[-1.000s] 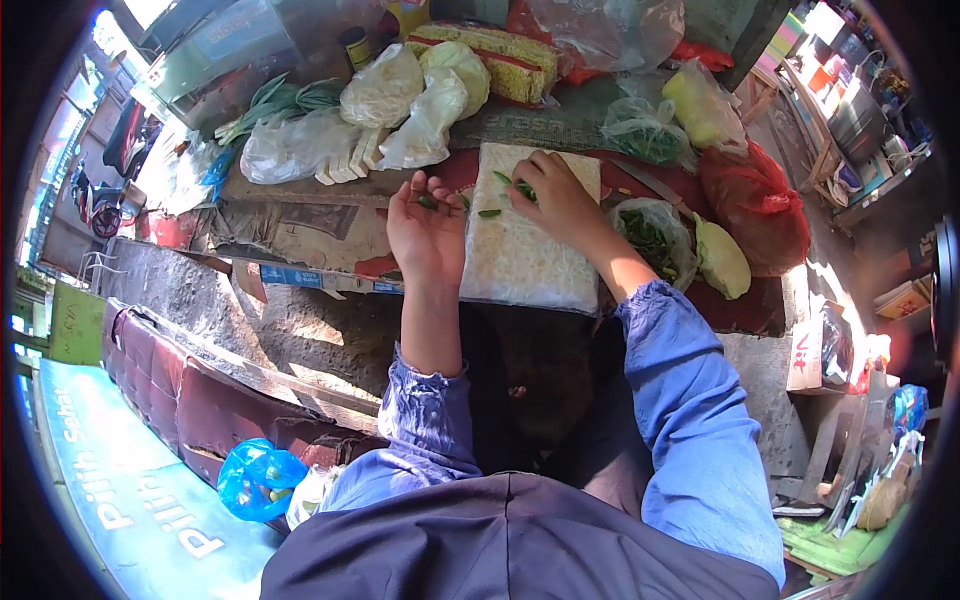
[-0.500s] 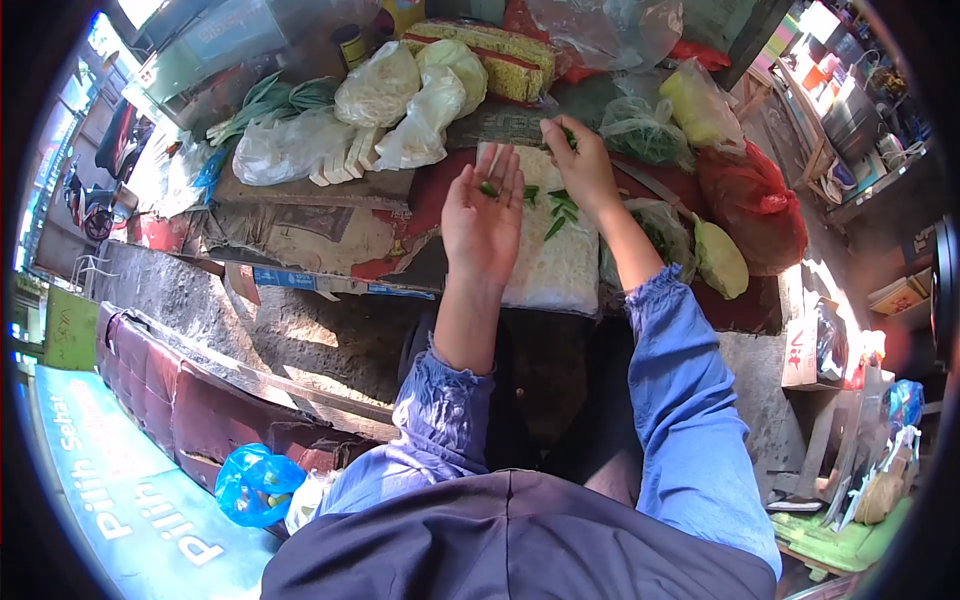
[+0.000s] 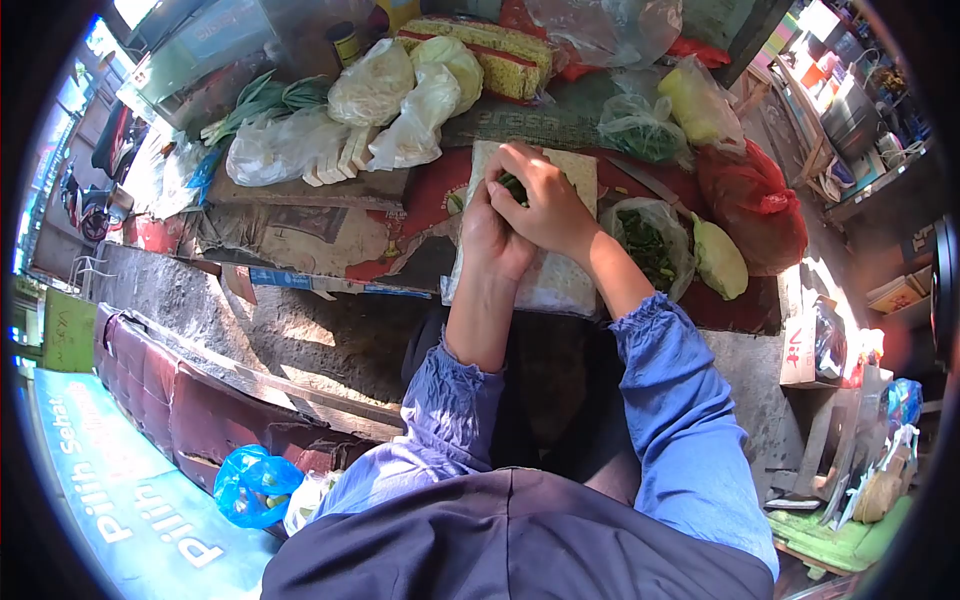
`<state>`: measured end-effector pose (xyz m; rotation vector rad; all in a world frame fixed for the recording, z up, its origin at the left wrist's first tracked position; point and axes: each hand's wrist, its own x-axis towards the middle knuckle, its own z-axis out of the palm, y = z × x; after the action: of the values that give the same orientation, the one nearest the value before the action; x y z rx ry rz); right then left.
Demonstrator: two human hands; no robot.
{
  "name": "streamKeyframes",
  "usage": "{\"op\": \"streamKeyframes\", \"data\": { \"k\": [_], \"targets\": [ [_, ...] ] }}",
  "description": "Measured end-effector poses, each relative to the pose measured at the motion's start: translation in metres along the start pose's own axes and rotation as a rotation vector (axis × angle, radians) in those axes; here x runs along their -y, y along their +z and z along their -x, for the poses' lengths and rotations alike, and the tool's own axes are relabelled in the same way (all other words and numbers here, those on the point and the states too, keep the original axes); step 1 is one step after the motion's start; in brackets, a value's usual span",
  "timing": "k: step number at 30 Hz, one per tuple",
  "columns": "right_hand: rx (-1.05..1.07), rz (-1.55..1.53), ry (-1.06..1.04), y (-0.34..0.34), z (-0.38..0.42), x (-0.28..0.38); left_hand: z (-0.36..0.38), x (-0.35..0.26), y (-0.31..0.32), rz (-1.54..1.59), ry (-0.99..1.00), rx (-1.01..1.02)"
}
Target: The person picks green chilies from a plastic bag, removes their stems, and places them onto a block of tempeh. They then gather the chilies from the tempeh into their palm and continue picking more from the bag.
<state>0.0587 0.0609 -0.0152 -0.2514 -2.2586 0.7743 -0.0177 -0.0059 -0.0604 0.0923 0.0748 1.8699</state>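
Note:
My left hand (image 3: 490, 230) is curled, palm up, above a worn, pale cutting board (image 3: 555, 285). My right hand (image 3: 552, 208) lies across it, fingers bent over the left fingers. Small green chillies (image 3: 513, 187) show between the two hands; how many are inside is hidden. A knife (image 3: 640, 178) lies right of the board, its blade angled toward a pale green, pear-shaped vegetable (image 3: 718, 260). Just right of my right wrist sits an open clear plastic bag (image 3: 650, 250) with dark green contents, probably more chillies.
Behind the board are bagged cabbages (image 3: 372, 85), a yellow sponge-like block (image 3: 490, 62) and a bag of greens (image 3: 640, 130). A red plastic bag (image 3: 755, 205) stands at the right. White slabs (image 3: 340, 160) and leeks (image 3: 262, 105) lie at the left.
My right hand has come down and left onto my left hand, which was open and palm up. Chillies that lay on the board are now out of sight there.

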Motion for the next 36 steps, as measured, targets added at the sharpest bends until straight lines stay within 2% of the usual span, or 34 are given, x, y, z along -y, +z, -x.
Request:
{"op": "streamKeyframes", "data": {
  "k": [2,4,8,10,11,14,16,19,20,22,23,25,28,32,34,36],
  "targets": [
    [-0.038,-0.051,0.022,0.001,0.0,0.002,-0.003,-0.001,-0.007,0.018,0.02,0.024],
    [-0.052,-0.248,0.236,-0.001,-0.004,0.005,-0.009,-0.004,-0.016,0.136,-0.019,0.066],
    [-0.08,-0.194,0.212,-0.001,-0.004,0.003,-0.008,-0.002,-0.018,0.196,-0.07,0.128],
    [-0.035,-0.16,0.222,-0.003,-0.004,0.003,-0.007,-0.004,-0.02,0.12,-0.03,-0.035],
    [-0.035,-0.161,0.222,-0.004,-0.004,0.004,-0.009,-0.002,-0.02,0.12,-0.031,-0.035],
    [-0.035,-0.272,0.302,-0.006,-0.005,0.005,-0.008,0.004,-0.005,0.216,-0.029,0.039],
    [-0.111,-0.58,0.327,-0.004,-0.005,0.0,-0.006,0.005,0.0,0.072,0.004,-0.119],
    [-0.132,-0.683,0.302,-0.007,-0.006,0.001,-0.006,0.005,0.004,0.112,-0.011,-0.104],
    [-0.132,-0.683,0.302,-0.007,-0.006,0.002,-0.007,0.004,0.0,0.112,-0.011,-0.104],
    [-0.201,-0.743,0.31,-0.007,-0.006,0.005,-0.006,0.002,-0.005,0.245,-0.046,0.073],
    [-0.201,-0.743,0.311,-0.008,-0.006,0.005,-0.006,0.003,-0.007,0.245,-0.047,0.073],
    [-0.19,-0.798,0.301,-0.011,-0.006,0.003,-0.001,0.006,0.014,0.125,-0.008,-0.157],
    [-0.186,-0.771,0.321,-0.012,-0.009,0.001,0.004,0.006,0.028,0.066,0.009,-0.235],
    [-0.172,-0.786,0.359,-0.021,-0.01,0.002,-0.001,0.001,0.008,0.108,-0.002,-0.153],
    [-0.166,-0.917,0.327,-0.025,-0.011,-0.001,-0.002,-0.004,0.006,0.326,-0.044,-0.064],
    [-0.177,-0.926,0.3,-0.033,-0.011,-0.003,0.0,-0.008,0.012,0.286,0.002,-0.144]
  ]
}}
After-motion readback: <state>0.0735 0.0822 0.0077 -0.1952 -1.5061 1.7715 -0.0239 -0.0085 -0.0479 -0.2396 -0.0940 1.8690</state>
